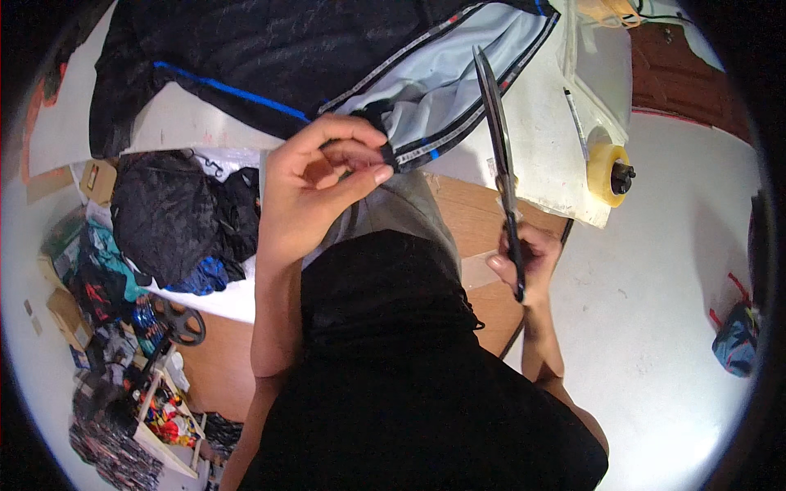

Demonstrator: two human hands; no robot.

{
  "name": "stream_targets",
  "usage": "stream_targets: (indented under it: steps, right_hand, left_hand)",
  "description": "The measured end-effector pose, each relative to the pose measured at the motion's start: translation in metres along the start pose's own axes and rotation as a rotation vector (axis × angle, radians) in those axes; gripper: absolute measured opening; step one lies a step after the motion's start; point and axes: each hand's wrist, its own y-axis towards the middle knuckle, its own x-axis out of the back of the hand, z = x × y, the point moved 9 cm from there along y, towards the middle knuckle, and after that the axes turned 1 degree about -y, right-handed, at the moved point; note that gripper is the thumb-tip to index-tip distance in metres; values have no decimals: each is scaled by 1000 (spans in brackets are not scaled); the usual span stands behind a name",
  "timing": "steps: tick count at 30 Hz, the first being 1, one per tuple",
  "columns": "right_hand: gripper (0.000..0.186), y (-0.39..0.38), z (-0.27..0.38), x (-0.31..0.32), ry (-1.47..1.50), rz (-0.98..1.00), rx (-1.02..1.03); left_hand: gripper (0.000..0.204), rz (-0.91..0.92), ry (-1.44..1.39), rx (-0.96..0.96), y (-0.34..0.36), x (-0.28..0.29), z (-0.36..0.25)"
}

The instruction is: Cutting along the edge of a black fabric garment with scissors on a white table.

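Note:
A black garment with blue piping lies over the white table, its light grey lining turned outward between two patterned edge bands. My left hand pinches the near corner of the garment's edge between thumb and fingers, close to the table's front edge. In my right hand is a pair of large dark scissors, gripped by the handles. Their blades point away from me and lie almost together, to the right of the garment and apart from the pinched corner.
On the white table, a roll of yellowish tape stands at the right, near a pen. To the left, a pile of black clothing rests on a white surface. A wooden crate of colourful spools sits lower left.

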Motion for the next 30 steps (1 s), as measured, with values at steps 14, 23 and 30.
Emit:
stream_targets:
  steps: [14, 23, 30]
  right_hand:
    - [23, 53, 36, -42, 443, -174, -38]
    - [32, 55, 81, -40, 523, -141, 179]
    - [31, 66, 84, -42, 462, -104, 126]
  left_hand:
    - [48, 22, -9, 155, -13, -12, 11]
    - [51, 92, 254, -125, -10, -39, -36]
    - [46, 124, 397, -197, -9, -45, -39]
